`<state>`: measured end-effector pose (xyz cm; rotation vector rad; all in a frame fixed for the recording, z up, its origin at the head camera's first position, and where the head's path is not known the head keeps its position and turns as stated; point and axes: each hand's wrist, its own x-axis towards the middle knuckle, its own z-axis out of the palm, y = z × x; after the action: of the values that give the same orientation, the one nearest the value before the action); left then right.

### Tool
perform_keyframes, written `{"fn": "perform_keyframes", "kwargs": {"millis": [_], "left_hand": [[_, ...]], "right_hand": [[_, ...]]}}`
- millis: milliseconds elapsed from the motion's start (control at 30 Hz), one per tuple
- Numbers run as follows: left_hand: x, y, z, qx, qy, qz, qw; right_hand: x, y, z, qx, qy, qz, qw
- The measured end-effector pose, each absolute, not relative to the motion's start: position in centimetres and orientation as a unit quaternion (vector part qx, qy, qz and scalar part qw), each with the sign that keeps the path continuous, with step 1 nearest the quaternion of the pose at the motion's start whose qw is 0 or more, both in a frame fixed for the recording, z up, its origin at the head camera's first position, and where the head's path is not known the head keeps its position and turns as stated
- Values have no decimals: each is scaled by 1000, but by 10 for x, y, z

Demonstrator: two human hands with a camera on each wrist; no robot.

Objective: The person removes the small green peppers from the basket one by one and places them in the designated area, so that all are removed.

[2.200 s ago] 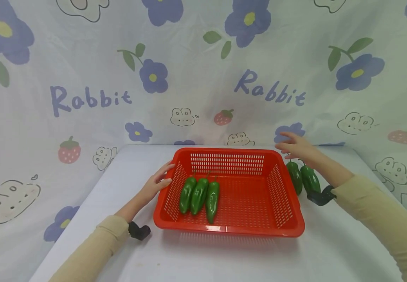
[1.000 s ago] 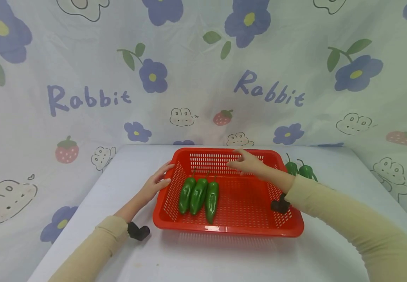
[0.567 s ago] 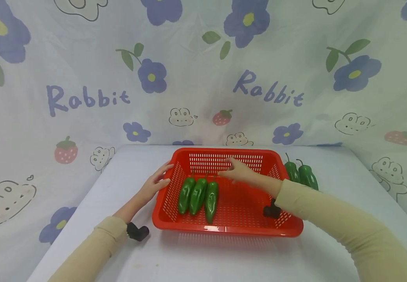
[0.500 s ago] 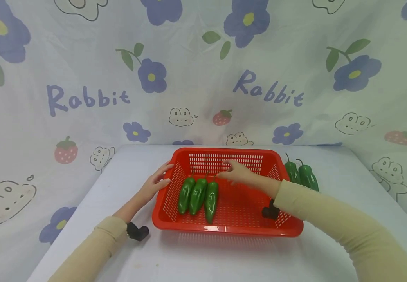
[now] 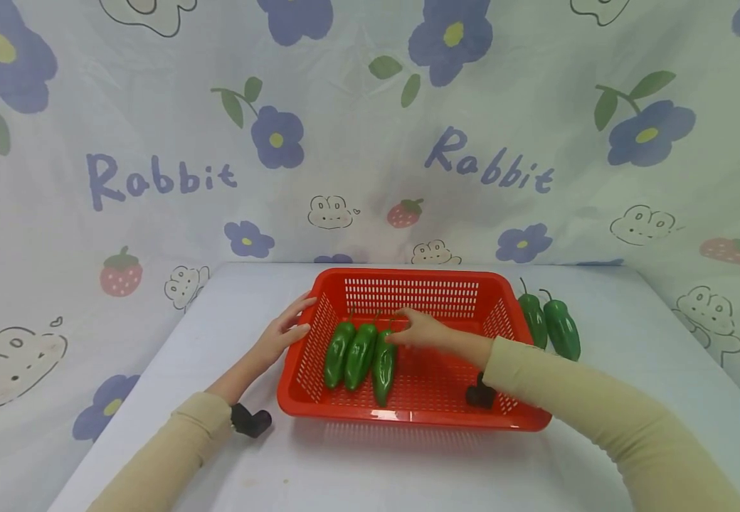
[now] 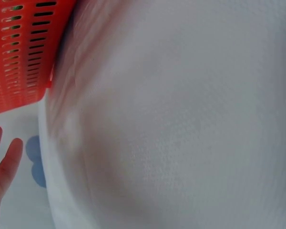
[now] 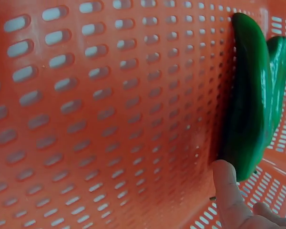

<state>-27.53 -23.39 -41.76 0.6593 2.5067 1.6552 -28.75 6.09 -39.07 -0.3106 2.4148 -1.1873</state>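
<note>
Three green peppers lie side by side at the left of the red plastic basket [image 5: 402, 417] in the head view. My right hand [image 5: 424, 332] is inside the basket over the stem end of the rightmost pepper [image 5: 383, 373]. In the right wrist view its thumb [image 7: 225, 181] is at the side of that pepper [image 7: 250, 95], with the fingers mostly out of view. The middle pepper [image 5: 361, 358] and the left pepper [image 5: 339, 355] are beside it. My left hand [image 5: 274, 340] rests its straight fingers against the basket's left rim.
Two more green peppers, one nearer the basket [image 5: 534, 320] and one farther right [image 5: 562, 328], lie outside its right wall. A white cloth covers the table [image 5: 216, 469]. A curtain [image 5: 357, 142] with printed flowers hangs behind.
My right hand has come from above the two outside peppers, over the basket's right wall, and down to the rightmost pepper inside. The left hand has stayed at the left rim.
</note>
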Motion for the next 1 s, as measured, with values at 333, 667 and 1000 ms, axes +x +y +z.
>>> {"fn": "perform_keyframes", "kwargs": {"millis": [333,667,1000], "left_hand": [[-274,-233,-416,216,816,536,32],[-275,-234,-417,215,815,537,32],[-275,-235,-418,213,817,534,32]], "right_hand": [[-281,56,-397,-107,859,-440,237],[-280,51,-401,-111,871,-420,229],[-281,46,-407,-125,882,-405,205]]}}
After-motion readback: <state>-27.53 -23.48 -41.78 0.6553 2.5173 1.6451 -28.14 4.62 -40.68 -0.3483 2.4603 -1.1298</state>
